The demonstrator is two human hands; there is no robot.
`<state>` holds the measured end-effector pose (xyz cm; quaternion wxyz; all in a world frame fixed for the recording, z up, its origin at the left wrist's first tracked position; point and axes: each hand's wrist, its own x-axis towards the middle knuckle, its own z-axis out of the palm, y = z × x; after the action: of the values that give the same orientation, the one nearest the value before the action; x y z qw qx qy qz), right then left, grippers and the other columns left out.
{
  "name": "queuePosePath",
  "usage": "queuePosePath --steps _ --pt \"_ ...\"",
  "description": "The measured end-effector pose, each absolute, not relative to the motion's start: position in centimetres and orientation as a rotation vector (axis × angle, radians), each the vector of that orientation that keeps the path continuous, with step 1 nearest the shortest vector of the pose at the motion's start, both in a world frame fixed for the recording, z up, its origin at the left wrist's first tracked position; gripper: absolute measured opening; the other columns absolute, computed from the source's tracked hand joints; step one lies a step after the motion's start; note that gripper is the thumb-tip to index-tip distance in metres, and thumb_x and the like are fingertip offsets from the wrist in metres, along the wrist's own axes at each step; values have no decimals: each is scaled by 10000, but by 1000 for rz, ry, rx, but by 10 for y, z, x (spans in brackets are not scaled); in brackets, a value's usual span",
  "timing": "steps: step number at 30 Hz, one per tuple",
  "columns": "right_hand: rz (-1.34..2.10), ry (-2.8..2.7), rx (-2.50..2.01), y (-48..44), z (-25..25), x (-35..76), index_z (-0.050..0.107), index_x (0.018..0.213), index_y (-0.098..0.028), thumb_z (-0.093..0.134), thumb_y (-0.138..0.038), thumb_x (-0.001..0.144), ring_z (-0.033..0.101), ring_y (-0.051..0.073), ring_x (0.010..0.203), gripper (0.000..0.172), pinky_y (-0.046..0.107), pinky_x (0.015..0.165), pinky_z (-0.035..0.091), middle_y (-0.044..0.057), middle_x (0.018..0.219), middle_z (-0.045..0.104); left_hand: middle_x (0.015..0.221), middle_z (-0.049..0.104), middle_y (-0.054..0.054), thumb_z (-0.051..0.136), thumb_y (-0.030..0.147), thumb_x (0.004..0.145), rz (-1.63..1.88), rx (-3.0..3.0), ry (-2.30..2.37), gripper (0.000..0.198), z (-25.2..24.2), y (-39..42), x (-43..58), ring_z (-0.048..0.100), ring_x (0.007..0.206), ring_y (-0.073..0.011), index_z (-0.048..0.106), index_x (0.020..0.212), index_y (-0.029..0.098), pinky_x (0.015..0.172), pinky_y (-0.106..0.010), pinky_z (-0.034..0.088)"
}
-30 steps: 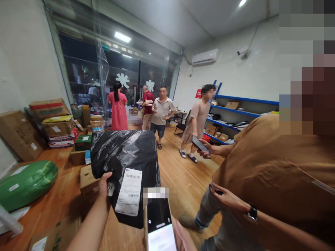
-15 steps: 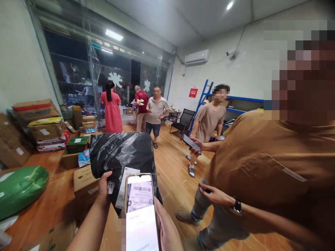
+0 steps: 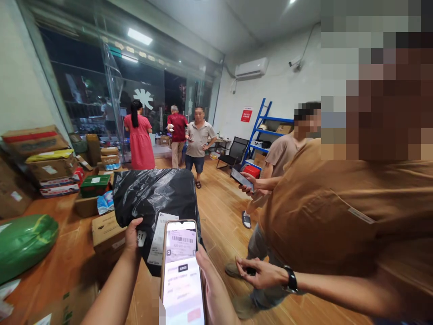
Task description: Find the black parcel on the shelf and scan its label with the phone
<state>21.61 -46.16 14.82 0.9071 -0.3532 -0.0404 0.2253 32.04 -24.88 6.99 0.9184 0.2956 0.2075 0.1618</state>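
Observation:
My left hand (image 3: 134, 237) grips the left edge of a parcel in shiny black plastic (image 3: 158, 189), its thumb on top beside a small white "31" sticker (image 3: 140, 238). A white shipping label (image 3: 161, 243) is stuck on the near side of the parcel. In front of that label, my right hand (image 3: 211, 280) is closed around a phone (image 3: 182, 275) held upright. The upper part of its lit screen shows a barcode, and a small dark pop-up box sits below it. Part of the label is hidden behind the phone.
At left are stacked cartons (image 3: 50, 167), a green wrapped bundle (image 3: 25, 246) and a brown box (image 3: 106, 232). Close at right stands a person in a brown shirt (image 3: 324, 216), holding a phone (image 3: 242, 179). Several other people stand farther back, near a black chair (image 3: 233, 151) and blue shelves (image 3: 267, 124).
The phone screen now shows a small dark pop-up and more text. My view has shifted slightly right. The person in the tan shirt has moved right, partly behind the brown-shirted person.

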Motion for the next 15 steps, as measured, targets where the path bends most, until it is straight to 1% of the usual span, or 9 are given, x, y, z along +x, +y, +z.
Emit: queuePosePath --steps 2,4,6,8,10,12,15 --pt "475 -35 -712 -462 145 218 608 1033 -223 693 -431 690 644 215 927 410 342 885 439 18 957 718 578 674 -16 529 196 612 316 621 444 228 69 -250 319 646 518 -205 647 804 163 536 -309 559" --pt "479 5 -714 -464 141 220 599 972 -209 661 -366 701 651 199 808 319 328 805 458 8 840 714 566 668 -20 532 201 613 290 635 463 204 67 -252 318 650 529 -216 644 778 158 544 -324 564" --pt "476 17 -729 -467 137 222 587 934 -204 628 -253 669 643 186 745 273 311 759 457 -10 765 696 554 661 -24 533 200 609 268 643 479 183 66 -255 318 652 533 -222 639 750 151 552 -335 568" --pt "478 -4 -744 -470 135 223 576 929 -206 576 -151 609 637 179 728 325 294 732 451 -20 747 687 567 668 -25 532 196 601 259 646 490 185 65 -258 318 649 526 -218 637 746 150 554 -337 570" --pt "473 -40 -752 -472 134 224 568 947 -212 531 -102 571 636 174 733 393 282 717 443 -22 770 691 588 676 -20 531 189 591 263 644 496 198 65 -260 320 653 538 -215 636 756 155 561 -334 573" --pt "459 -59 -757 -474 134 223 568 946 -213 516 -87 558 635 167 731 411 272 709 438 -22 784 695 575 670 -11 525 175 577 271 638 505 195 66 -262 322 662 568 -219 627 742 161 576 -332 575" --pt "447 -60 -730 -475 138 222 569 947 -216 532 -108 576 637 165 747 388 283 737 445 -23 811 704 537 652 -13 520 165 570 258 630 513 179 65 -263 324 672 609 -235 619 719 157 599 -340 579"
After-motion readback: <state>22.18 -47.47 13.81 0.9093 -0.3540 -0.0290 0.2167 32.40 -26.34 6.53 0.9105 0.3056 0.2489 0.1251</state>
